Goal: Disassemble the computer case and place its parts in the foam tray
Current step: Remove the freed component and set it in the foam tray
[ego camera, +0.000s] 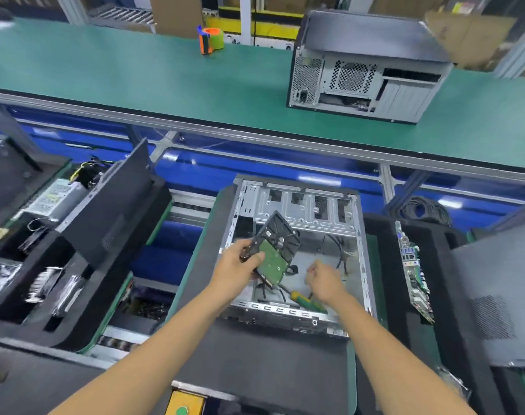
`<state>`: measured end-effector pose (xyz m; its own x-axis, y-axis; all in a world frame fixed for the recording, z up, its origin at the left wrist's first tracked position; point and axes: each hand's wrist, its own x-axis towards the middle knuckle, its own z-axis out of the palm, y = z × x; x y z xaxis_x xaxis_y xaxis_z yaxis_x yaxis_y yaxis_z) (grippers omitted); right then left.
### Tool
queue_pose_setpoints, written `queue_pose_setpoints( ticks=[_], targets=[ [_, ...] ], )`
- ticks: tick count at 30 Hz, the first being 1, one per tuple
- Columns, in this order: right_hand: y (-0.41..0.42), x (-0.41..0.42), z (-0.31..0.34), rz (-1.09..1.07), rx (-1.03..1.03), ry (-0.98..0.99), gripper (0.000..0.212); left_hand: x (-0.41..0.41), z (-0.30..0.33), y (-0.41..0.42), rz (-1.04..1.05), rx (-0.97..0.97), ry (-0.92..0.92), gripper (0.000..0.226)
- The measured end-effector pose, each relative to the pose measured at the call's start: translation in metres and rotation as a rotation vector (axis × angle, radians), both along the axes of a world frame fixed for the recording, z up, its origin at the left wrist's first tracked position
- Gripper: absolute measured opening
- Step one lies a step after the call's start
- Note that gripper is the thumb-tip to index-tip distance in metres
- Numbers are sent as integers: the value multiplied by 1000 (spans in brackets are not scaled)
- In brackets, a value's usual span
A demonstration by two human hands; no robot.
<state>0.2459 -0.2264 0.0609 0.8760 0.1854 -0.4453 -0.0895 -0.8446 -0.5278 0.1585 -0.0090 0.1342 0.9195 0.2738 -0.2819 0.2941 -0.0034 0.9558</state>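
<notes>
Computer case is lying open-side up on a dark mat, green conveyor beyond. My left hand is gripping the hard drive, long axis tilting up-right; my right hand is curling around the screwdriver.

A single wide-angle head-worn camera looked forward and steeply down, close above the open computer case at frame centre. Both forearms entered from 6 o'clock, the hands within arm's reach below the lens. The green counter crossed the view toward 12 o'clock, its lines bowed by the lens.
</notes>
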Motion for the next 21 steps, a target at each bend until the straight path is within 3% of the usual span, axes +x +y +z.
queue_pose_setpoints(
  ticks=[3, 6, 9, 12, 14, 16, 19, 21],
  targets=[
    [3, 2, 38, -321, 443, -39, 16, 0, -3, -4, -70, -57, -40, 33],
    [-3, 5, 76, -629, 771, 224, 35, 2, 0, -18, -170, 28, -133, 36],
    [-28, 3, 103, -728, 1014, 318, 46, 7, 3, -46, -295, 113, -261, 39],
    [-66, -5, 122, -689, 1008, 365, 49, 11, 6, -72, -429, 342, -508, 48],
    [-91, -12, 130, -684, 991, 402, 33, 12, 6, -85, -504, 537, -697, 58],
    [-112, -19, 130, -700, 941, 370, 15, 16, 3, -94, -567, 615, -821, 63],
    [-136, -24, 118, -671, 831, 182, 12, 25, -2, -110, -641, 709, -936, 57],
    [-145, -24, 115, -638, 760, 4, 17, 27, -2, -119, -645, 771, -854, 64]
  ],
)
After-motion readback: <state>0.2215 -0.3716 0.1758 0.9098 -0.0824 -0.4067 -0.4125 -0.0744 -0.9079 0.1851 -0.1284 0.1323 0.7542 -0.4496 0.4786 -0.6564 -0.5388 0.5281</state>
